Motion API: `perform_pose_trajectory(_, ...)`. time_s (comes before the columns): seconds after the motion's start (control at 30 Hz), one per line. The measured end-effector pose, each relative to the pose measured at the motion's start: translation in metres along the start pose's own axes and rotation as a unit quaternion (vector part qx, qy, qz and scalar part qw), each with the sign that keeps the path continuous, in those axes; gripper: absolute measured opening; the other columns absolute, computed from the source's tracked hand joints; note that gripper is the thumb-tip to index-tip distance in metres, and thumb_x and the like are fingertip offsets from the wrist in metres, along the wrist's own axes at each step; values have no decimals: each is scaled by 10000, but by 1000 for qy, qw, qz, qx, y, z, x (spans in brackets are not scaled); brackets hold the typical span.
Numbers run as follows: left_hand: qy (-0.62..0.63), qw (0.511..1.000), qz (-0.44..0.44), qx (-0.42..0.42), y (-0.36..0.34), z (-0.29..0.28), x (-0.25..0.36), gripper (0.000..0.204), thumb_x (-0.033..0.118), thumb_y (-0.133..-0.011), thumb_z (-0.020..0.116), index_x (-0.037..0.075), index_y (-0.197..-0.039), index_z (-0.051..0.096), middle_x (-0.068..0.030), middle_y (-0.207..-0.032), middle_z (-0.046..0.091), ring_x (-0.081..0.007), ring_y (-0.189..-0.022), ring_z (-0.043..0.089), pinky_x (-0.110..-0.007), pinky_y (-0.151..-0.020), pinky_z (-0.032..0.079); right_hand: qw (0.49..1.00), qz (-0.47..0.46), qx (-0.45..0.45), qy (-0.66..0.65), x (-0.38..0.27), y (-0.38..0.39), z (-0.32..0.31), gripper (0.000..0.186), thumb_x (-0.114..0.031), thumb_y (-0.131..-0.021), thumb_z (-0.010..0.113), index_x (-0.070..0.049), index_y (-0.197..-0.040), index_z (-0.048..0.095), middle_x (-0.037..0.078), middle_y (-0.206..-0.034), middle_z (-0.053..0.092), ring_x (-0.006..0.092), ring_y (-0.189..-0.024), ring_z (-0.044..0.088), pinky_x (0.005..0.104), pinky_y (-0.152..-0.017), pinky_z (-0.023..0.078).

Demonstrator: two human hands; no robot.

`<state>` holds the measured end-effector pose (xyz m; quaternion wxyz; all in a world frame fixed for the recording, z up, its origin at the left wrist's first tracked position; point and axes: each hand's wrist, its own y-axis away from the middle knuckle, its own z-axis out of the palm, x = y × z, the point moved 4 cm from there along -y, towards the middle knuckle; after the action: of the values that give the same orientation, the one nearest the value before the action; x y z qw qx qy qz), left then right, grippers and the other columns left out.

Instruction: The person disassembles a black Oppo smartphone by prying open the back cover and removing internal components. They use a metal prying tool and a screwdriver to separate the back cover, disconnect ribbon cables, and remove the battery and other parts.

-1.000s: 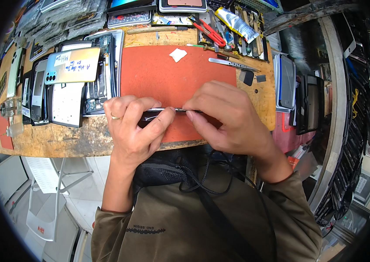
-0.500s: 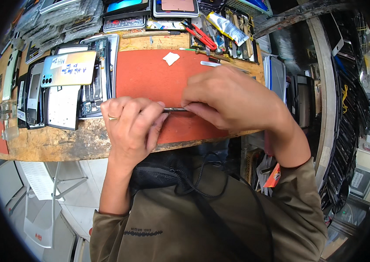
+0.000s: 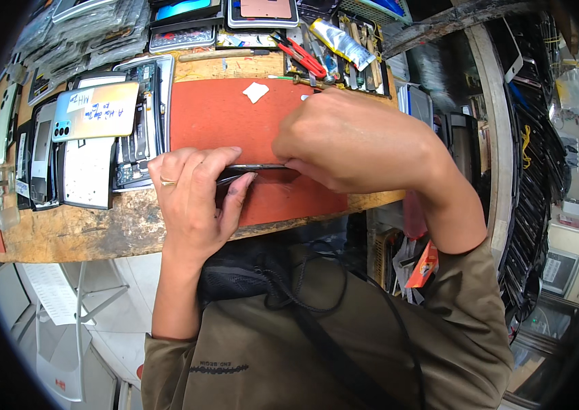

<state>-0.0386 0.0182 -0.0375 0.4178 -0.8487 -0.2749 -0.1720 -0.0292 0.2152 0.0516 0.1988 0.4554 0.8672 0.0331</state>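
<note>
My left hand, with a ring on one finger, is closed on a thin dark phone that shows almost edge-on. Its fingers lie over the top edge and its thumb presses from the near side. At the phone's right end my right hand is bent over with its fingers pinched together; the back of the hand hides most of its fingertips and whatever else may be in them. Both hands are above a red mat on the wooden bench. A scrap of white material lies on the mat beyond them.
To the left, a light-coloured phone with blue handwriting rests on opened devices. Bagged parts are piled at the back left. Red-handled pliers, a tube and several tools lie at the back right. The bench's worn front edge runs before me.
The phone has tilted, so more of its dark near side shows. My left thumb and fingers have spread farther apart around it. My right hand stays at its right end.
</note>
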Motion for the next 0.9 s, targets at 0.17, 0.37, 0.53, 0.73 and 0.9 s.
perform_pose_trajectory(0.17, 3, 1000, -2, 5, 0, 0, 0, 438, 140, -848, 872, 114, -1239, 677, -44, -971, 675, -269, -925, 614, -440, -910, 382, 999, -18, 11, 24, -4, -3, -4, 133, -76, -836, 715, 4, -741, 669, 170, -768, 685, 411, -750, 717, 498, -653, 559)
perform_pose_trajectory(0.37, 9, 1000, -6, -1, 2, -1, -1, 447, 135, -848, 871, 104, -1249, 676, -49, -979, 676, -272, -940, 613, -435, -919, 384, 997, -23, 52, 42, -16, -6, -4, 105, -63, -816, 720, 3, -747, 677, 167, -765, 697, 398, -753, 732, 486, -659, 572)
perform_pose_trajectory(0.53, 16, 1000, 5, 12, 3, -4, -1, 491, 130, -830, 880, 87, -1271, 668, -52, -1001, 684, -279, -950, 616, -432, -930, 387, 992, -44, 111, 37, -28, -16, 0, 83, -59, -802, 732, 9, -785, 688, 178, -785, 714, 399, -780, 739, 490, -685, 580)
perform_pose_trajectory(0.73, 32, 999, -9, 22, 2, -5, 2, 529, 110, -801, 888, 71, -1278, 661, -61, -1019, 688, -284, -951, 620, -445, -932, 391, 995, -13, 94, 33, -35, -19, 5, 100, -63, -815, 742, 16, -860, 698, 169, -839, 722, 392, -817, 746, 495, -716, 579)
perform_pose_trajectory(0.9, 46, 998, -39, 3, -3, -10, 7, 423, 96, -799, 848, 67, -1185, 677, -63, -986, 686, -297, -935, 613, -446, -909, 389, 991, 20, 130, -11, -32, -10, 16, 121, -69, -830, 745, 15, -875, 671, 170, -869, 698, 390, -851, 727, 497, -728, 571)
